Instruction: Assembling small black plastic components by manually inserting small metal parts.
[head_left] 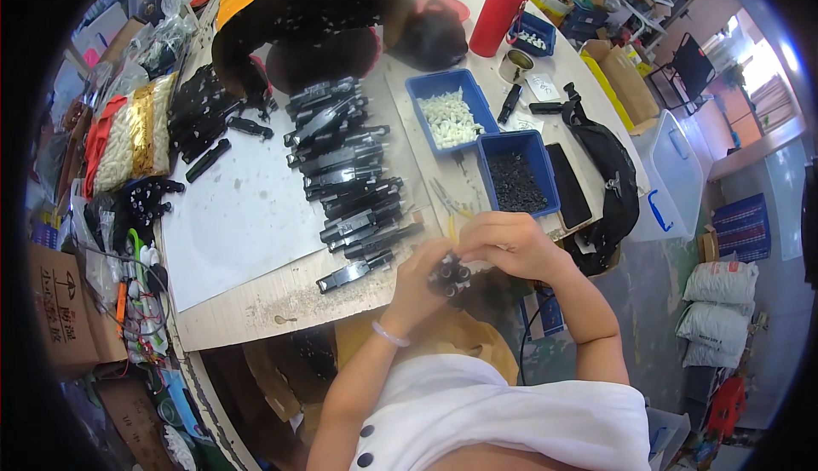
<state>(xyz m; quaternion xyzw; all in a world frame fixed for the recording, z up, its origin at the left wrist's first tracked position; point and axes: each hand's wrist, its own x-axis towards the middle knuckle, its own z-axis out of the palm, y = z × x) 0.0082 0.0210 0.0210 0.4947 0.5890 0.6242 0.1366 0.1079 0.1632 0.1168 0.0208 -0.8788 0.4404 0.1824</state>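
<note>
Near the table's front edge, my left hand [416,282] is closed around a small black plastic part with round openings [449,276]. My right hand [513,245] meets it from the right, fingertips pinched together at the part's top. Whatever is between those fingertips is hidden or too small to name. Just beyond my hands lie pliers with yellow handles [450,203]. To the left runs a column of black plastic pieces [351,173], laid side by side. Past my right hand stands a blue bin of small black parts [516,173], touching a blue bin of white parts [452,112].
A white sheet [247,215] covers the table's left side, with loose black pieces [207,161] on it. A red flask [498,15] stands at the back. A black pouch [609,186] hangs over the right edge. A cardboard box [64,305] is at far left.
</note>
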